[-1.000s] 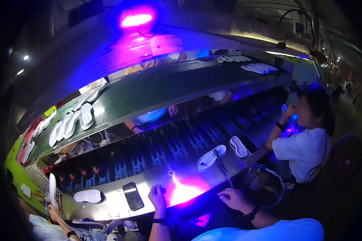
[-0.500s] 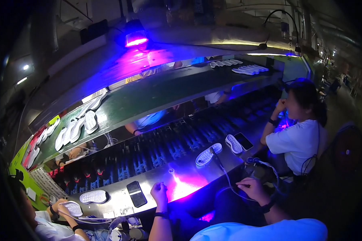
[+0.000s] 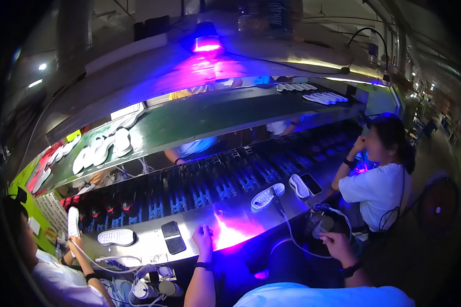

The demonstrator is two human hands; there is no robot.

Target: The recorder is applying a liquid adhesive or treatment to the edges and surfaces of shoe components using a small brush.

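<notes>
Just left of a bright pink-violet patch of light, my left hand (image 3: 203, 240) is held by the near edge of the metal bench (image 3: 148, 243), its fingers curled closed. To the right, over my lap, my right hand (image 3: 336, 245) has thumb and fingers pinched together. Whatever either hand may hold is too small or hidden to make out. A white shoe sole (image 3: 267, 196) lies on the bench beyond my hands, with a corded tool's tip against it. Beside it are another white sole (image 3: 298, 186) and a dark phone (image 3: 311, 184). A folding phone (image 3: 173, 238) lies left of my left hand.
A green conveyor belt (image 3: 189, 120) carries several white soles beyond a row of dark metal clamps (image 3: 200, 192). A violet lamp (image 3: 207, 45) hangs above. Co-workers sit at left and right (image 3: 376, 179); the left one holds a sole (image 3: 74, 223). A sole (image 3: 116, 237) lies near them.
The view has tilted and shifted slightly. The co-worker on the left has raised a white sole upright. My hands keep nearly the same pose.
</notes>
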